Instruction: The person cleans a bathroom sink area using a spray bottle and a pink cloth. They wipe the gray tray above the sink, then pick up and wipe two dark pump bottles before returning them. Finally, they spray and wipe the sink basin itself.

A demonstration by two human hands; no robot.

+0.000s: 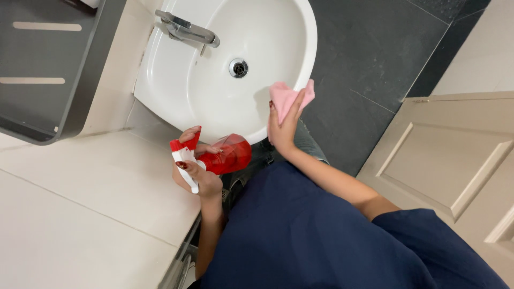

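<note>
Her left hand point(195, 174) is raised close to her chest, fingers curled in a closed grip, forefinger hooked forward. The right hand point(284, 120) reaches further out on a bare, half-bent forearm, fingers and thumb pinched together, wrist slightly cocked.

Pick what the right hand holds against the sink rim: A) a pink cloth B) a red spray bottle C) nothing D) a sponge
A: the right hand grips a pink cloth at the front rim of the white sink, while the red spray bottle is in the left hand.
</note>
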